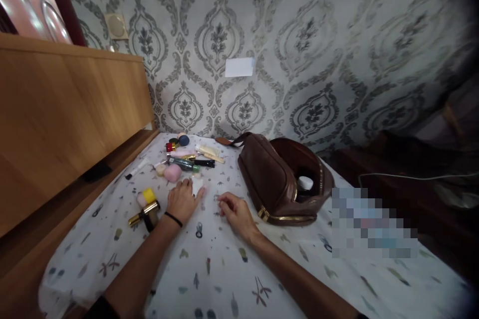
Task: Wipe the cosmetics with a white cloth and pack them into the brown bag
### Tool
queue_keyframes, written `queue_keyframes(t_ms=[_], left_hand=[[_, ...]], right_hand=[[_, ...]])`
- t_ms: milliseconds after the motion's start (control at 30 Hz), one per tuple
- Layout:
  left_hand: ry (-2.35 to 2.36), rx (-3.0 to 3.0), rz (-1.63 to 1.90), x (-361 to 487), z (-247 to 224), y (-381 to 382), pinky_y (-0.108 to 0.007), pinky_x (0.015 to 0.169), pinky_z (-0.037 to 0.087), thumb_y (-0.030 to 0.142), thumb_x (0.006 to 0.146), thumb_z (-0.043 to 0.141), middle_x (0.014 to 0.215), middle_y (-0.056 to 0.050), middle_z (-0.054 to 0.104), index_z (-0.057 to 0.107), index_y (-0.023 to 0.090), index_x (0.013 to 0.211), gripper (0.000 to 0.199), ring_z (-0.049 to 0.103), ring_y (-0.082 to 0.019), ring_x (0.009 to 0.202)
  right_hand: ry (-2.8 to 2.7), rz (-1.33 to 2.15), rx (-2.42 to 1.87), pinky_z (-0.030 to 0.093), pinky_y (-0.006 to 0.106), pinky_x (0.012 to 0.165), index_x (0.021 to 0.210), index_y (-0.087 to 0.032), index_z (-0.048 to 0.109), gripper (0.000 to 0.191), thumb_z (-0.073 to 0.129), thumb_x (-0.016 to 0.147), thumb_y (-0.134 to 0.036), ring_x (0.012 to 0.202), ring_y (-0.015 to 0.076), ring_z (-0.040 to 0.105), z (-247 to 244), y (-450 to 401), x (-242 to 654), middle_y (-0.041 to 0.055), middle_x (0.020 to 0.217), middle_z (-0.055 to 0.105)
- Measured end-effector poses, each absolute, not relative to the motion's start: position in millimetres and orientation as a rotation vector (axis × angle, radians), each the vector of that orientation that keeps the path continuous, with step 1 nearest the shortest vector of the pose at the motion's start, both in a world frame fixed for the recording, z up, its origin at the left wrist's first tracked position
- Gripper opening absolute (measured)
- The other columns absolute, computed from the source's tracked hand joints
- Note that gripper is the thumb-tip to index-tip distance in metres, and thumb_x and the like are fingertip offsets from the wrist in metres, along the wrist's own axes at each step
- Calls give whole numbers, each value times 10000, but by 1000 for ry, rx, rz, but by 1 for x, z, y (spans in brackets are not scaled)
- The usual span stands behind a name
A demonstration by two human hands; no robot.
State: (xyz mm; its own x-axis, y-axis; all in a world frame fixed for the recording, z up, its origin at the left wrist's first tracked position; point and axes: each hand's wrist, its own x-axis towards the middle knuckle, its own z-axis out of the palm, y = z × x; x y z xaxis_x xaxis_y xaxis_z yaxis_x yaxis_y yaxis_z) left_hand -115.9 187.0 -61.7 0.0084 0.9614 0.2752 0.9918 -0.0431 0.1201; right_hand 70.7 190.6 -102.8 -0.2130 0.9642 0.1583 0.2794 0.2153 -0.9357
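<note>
My left hand (183, 199) lies palm down on the patterned white sheet, thumb apart from the fingers. A small white piece (197, 185), its kind unclear, sits by its fingertips and thumb. Just beyond are a pink makeup sponge (172, 173) and a dark green tube (183, 163). My right hand (236, 214) rests a little to the right, fingers curled in to the thumb; whatever they pinch, if anything, is too small to make out. Right of it stands a brown toiletry bag (262, 174), unzipped, with a white-lidded container (305, 183) inside.
Several cosmetics lie at the back left, among them a black tube (204, 163) and a red-capped item (170, 147). Nearer are a gold-and-black tube (144, 213) and a yellow cap (148, 195). A wooden cabinet (75, 124) borders the left; a patterned wall (247, 25) stands behind.
</note>
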Motion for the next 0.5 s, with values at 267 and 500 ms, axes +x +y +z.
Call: queue_keyframes(t_ms=[267,500], left_hand=[[-2035,-2144,-288,-104,-69,184,-421,853,525,456,946,510,1075,-156,643,630,73,1126,440,623,-314,1048],[-1984,-2097,-266,-105,-75,184,-376,833,533,451,937,532,1035,-136,658,633,99,1061,387,640,-284,1010]], right_hand=[[-1817,898,-1162,410,241,558,850,-176,655,184,474,826,-201,564,148,553,-98,183,74,-6,641,611],[-1886,875,-1071,369,220,547,834,-179,655,180,477,837,-153,565,129,502,-95,180,76,-22,636,579]])
